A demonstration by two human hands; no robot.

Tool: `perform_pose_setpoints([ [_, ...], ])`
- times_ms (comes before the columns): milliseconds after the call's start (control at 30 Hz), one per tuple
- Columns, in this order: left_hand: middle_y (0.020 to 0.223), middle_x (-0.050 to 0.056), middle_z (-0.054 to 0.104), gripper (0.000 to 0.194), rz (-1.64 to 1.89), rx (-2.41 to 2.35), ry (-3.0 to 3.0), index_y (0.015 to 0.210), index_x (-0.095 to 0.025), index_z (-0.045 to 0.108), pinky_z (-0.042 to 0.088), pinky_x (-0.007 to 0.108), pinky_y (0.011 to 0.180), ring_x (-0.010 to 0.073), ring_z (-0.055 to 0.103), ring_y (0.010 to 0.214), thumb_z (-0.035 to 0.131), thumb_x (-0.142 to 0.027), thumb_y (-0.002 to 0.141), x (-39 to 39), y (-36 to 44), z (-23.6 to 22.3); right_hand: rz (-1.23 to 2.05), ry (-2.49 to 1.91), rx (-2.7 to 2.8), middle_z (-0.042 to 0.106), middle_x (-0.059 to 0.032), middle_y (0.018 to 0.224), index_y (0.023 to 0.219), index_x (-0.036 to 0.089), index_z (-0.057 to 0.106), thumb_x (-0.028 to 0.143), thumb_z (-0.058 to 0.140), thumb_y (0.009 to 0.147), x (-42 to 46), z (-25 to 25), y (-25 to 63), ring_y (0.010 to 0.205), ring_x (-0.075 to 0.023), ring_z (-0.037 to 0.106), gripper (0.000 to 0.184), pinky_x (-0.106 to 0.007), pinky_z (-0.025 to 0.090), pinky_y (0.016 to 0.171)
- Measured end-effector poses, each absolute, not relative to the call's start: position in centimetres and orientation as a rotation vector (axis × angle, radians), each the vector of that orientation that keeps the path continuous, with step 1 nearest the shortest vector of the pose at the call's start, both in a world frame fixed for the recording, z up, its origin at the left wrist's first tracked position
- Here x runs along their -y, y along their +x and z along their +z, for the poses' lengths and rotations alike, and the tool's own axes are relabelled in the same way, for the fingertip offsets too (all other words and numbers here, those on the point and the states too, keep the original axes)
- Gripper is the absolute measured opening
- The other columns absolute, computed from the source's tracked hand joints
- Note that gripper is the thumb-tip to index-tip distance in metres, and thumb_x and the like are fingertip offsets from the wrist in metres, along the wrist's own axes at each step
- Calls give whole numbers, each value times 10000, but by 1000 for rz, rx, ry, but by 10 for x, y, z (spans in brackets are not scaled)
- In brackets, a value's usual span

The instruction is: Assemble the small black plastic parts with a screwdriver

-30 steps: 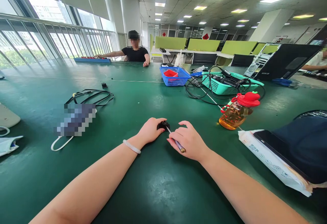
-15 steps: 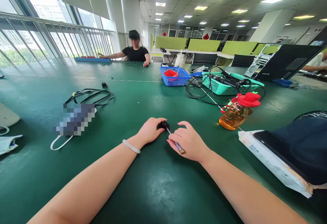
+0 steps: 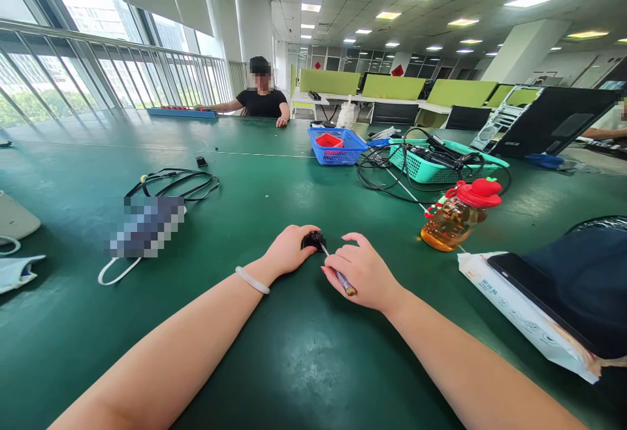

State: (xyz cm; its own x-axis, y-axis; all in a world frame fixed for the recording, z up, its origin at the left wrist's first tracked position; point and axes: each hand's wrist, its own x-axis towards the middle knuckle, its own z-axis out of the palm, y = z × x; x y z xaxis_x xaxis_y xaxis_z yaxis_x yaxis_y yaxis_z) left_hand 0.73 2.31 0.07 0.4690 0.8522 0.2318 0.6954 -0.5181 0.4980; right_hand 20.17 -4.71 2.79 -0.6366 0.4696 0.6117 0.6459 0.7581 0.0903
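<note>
Single head-worn view, facing forward and down, close over green table [image 3: 264, 364], ceiling [image 3: 373, 0] in frame

Both bare forearms [image 3: 186, 351] are angled inward from the lower corners. The left hand [image 3: 290, 250] is curled, thumb and finger opposed; the right hand [image 3: 365, 274] is closed pen-fashion, one bent finger raised.

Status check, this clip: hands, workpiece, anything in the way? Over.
Left hand: grip on small black part. Right hand: grip on screwdriver, tip at the part. Red-lidded bottle off right, apart from both hands.
</note>
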Motion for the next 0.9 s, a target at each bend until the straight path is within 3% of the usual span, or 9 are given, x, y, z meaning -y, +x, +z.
perform_pose_setpoints([
  [300,1151,63,686,407,655,-1318,2377,1238,-256,596,495,396,967,251,611,1082,629,-274,832,-21,7,3,-269,-887,2318,617,14,639,766,205,598,211,507,907,42,25,206,596,-131,539,169,-373,392,934],
  [500,1164,66,682,435,636,-1314,2371,1268,-264,588,483,399,990,253,610,1101,632,-288,836,-22,6,2,217,-998,2014,692,-12,747,776,224,642,276,572,885,33,19,211,701,-163,618,139,-321,471,757],
  [633,1164,70,678,437,622,-1323,2372,1273,-269,586,490,400,975,257,611,1093,626,-280,838,-22,6,2,692,-1104,1669,631,-7,648,767,213,661,447,643,819,22,10,215,589,-158,572,241,-286,453,561],
  [900,1160,74,675,467,621,-1326,2342,1287,-260,572,479,406,985,255,602,1089,635,-256,824,-19,8,6,1243,-1003,1093,536,52,584,786,193,668,542,751,694,7,2,221,498,-93,501,370,-312,519,632],
])
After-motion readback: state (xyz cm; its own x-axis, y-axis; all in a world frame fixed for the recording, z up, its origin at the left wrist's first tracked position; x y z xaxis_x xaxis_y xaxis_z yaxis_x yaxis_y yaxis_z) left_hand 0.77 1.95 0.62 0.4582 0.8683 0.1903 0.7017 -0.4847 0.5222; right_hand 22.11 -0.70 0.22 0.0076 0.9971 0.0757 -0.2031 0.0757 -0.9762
